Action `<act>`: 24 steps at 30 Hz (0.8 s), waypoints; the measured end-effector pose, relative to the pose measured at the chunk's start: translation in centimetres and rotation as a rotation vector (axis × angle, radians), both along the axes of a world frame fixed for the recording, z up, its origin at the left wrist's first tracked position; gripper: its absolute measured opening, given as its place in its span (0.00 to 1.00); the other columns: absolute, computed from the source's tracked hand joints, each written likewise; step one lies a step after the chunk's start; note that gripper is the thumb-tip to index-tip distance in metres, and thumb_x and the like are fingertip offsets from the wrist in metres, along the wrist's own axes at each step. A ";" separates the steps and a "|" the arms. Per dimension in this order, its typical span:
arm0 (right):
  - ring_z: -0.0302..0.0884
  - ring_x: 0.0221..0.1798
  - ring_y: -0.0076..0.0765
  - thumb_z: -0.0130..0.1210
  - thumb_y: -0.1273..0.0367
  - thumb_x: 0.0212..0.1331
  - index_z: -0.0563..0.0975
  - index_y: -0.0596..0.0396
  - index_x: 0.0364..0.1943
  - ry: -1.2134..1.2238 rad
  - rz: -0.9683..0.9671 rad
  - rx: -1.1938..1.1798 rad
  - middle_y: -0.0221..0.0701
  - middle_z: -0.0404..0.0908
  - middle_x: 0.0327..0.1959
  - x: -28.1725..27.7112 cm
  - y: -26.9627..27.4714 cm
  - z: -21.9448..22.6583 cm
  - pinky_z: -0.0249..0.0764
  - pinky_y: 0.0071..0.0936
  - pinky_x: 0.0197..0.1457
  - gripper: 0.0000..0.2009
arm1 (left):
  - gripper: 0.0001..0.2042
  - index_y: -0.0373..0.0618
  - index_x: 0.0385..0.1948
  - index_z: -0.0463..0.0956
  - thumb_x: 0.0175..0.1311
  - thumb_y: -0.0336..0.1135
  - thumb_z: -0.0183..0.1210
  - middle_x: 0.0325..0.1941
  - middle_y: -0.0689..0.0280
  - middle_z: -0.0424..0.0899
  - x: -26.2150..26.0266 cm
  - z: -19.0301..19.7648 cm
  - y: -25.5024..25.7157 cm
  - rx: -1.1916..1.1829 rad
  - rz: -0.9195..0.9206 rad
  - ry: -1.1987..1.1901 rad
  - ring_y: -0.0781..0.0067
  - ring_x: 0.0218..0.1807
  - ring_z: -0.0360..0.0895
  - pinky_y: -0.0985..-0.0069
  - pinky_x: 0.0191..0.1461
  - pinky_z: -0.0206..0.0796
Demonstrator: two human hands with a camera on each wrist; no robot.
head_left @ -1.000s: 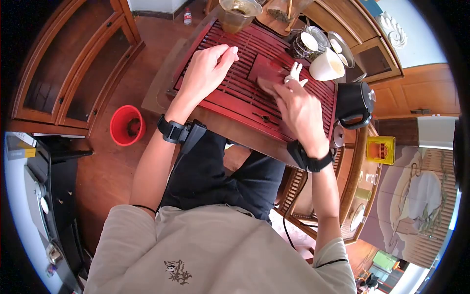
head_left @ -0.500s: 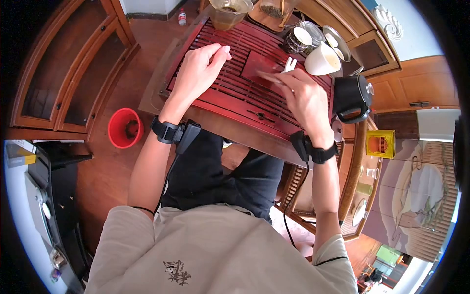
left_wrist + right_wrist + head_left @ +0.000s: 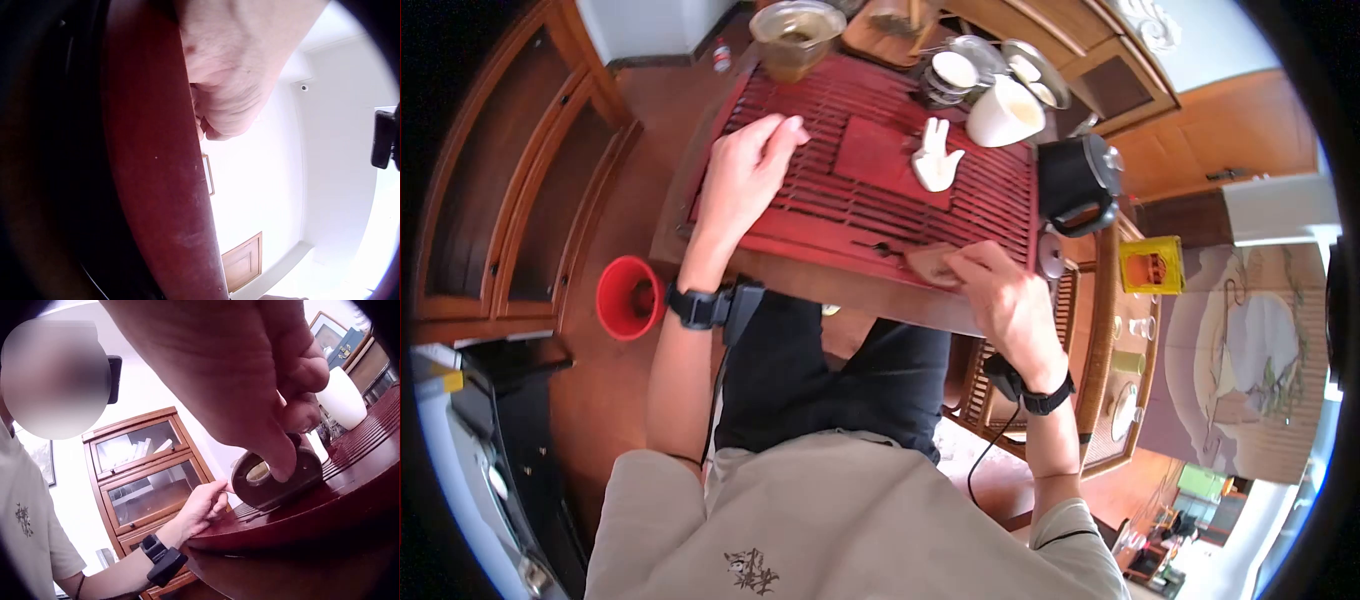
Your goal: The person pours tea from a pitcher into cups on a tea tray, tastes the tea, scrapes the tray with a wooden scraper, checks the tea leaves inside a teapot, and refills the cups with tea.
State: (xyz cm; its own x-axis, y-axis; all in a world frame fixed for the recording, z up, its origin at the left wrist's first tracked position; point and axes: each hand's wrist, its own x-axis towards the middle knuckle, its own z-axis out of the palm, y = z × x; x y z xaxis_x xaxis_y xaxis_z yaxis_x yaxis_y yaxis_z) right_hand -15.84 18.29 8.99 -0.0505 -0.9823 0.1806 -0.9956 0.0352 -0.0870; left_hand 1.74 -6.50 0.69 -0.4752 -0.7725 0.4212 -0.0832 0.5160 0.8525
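Note:
Between the thumb and fingers of my right hand is a flat brown piece with a round hole. It sits low over the near right edge of the red slatted tea tray, and its lower edge meets the tray in the right wrist view. My left hand rests at the tray's left side, fingers loosely curled, holding nothing. A white ornament with upright prongs stands on the tray's flat panel. Close to the right hand lies a small dark thin object at the tray's front.
Along the back stand a glass bowl of brown liquid, a wooden tray, a white cup and a stacked strainer set. A black kettle is at the right. A red bucket sits on the floor, left.
My right hand has brought the brown piece from the tray's middle toward its near right edge, uncovering the white ornament. The left hand stays at the tray's left side. The head view has shifted.

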 end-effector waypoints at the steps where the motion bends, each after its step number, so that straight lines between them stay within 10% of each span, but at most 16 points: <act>1: 0.81 0.31 0.40 0.57 0.73 0.56 0.80 0.53 0.39 -0.060 -0.018 -0.004 0.31 0.78 0.35 -0.1 0.4 0.4 0.78 0.32 0.32 0.08 | 0.14 0.40 0.33 0.80 0.74 0.40 0.50 0.12 0.76 0.64 0.0 0.1 0.0 -0.002 -0.006 -0.003 0.88 0.16 0.60 0.82 0.20 0.52; 9: 0.81 0.38 0.50 0.59 0.73 0.56 0.79 0.58 0.38 -0.276 -0.225 -0.151 0.41 0.81 0.33 -5.0 0.6 3.7 0.76 0.36 0.41 0.07 | 0.15 0.39 0.33 0.80 0.74 0.40 0.50 0.12 0.76 0.63 0.1 0.2 0.1 0.070 -0.017 -0.020 0.89 0.16 0.60 0.82 0.20 0.51; 18: 0.80 0.40 0.56 0.58 0.70 0.58 0.79 0.58 0.39 -0.192 -0.035 -0.211 0.46 0.82 0.34 -7.3 -8.9 5.7 0.75 0.41 0.43 0.08 | 0.15 0.39 0.33 0.80 0.74 0.40 0.51 0.12 0.76 0.64 0.2 0.0 -0.1 0.037 0.014 0.033 0.89 0.16 0.60 0.82 0.20 0.52; 20: 0.80 0.41 0.56 0.57 0.70 0.58 0.79 0.57 0.40 -0.162 0.005 -0.145 0.46 0.82 0.34 -8.1 -10.9 4.3 0.75 0.44 0.43 0.08 | 0.14 0.35 0.33 0.79 0.71 0.38 0.53 0.19 0.58 0.76 0.3 0.6 0.1 0.125 0.015 -0.031 0.77 0.20 0.69 0.74 0.27 0.61; 24: 0.80 0.41 0.57 0.55 0.73 0.60 0.77 0.58 0.43 -0.120 0.045 -0.014 0.49 0.82 0.35 -8.8 -12.9 1.6 0.75 0.44 0.44 0.09 | 0.13 0.35 0.33 0.79 0.70 0.37 0.53 0.20 0.56 0.77 0.4 0.8 0.1 0.142 0.010 -0.030 0.75 0.20 0.69 0.74 0.27 0.61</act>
